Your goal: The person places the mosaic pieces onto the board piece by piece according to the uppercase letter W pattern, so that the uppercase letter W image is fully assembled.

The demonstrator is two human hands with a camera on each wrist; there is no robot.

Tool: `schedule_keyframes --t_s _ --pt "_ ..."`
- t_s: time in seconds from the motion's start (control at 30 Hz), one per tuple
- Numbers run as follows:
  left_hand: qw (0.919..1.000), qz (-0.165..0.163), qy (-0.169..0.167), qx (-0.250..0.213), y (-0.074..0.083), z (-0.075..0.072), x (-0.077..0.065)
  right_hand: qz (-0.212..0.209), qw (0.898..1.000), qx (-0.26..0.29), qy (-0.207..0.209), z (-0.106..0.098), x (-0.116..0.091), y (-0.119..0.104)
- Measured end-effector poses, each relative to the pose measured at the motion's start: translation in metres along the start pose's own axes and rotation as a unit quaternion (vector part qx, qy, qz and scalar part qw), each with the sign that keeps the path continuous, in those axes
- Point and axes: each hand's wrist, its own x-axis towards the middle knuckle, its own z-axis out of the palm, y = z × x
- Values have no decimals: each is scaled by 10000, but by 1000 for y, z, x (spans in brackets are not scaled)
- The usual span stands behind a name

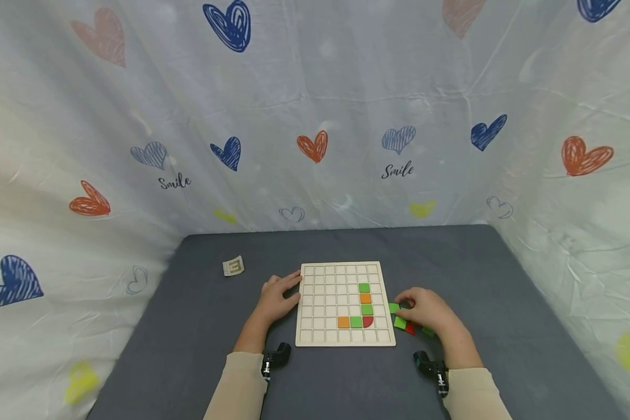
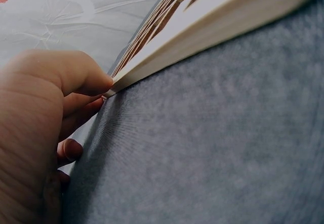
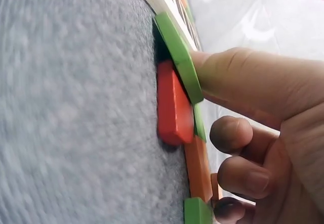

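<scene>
A pale wooden grid board (image 1: 320,338) lies on the dark table, carrying green, orange and red tiles, including a rounded red tile (image 1: 367,321). My left hand (image 1: 275,298) touches the board's left edge with extended fingers and thumb. Off the right edge, my right hand (image 1: 430,309) has thumb and forefinger around a green tile (image 1: 394,308). In the right wrist view the thumb overlaps a tilted green tile (image 3: 179,57) that leans over a red tile (image 3: 172,107); the other fingers are curled and the forefinger's tip is hidden.
More loose pieces, among them an orange tile (image 3: 197,168) and a green tile (image 1: 427,331), lie beside or under the right hand. A small folded paper piece (image 1: 233,266) sits at the table's back left. A heart-printed curtain (image 1: 304,116) surrounds the grey table (image 1: 346,385).
</scene>
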Motion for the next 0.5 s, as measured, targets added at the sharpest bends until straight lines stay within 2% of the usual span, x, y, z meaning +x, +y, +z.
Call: schedule_keyframes --t_s 0.3,0.5 --pt "10000 25 -33 -53 0 -1 0 -315 9988 -349 163 -5 -1 -6" --pt "9999 51 13 -107 0 0 0 -448 9966 -506 469 -15 -7 -14"
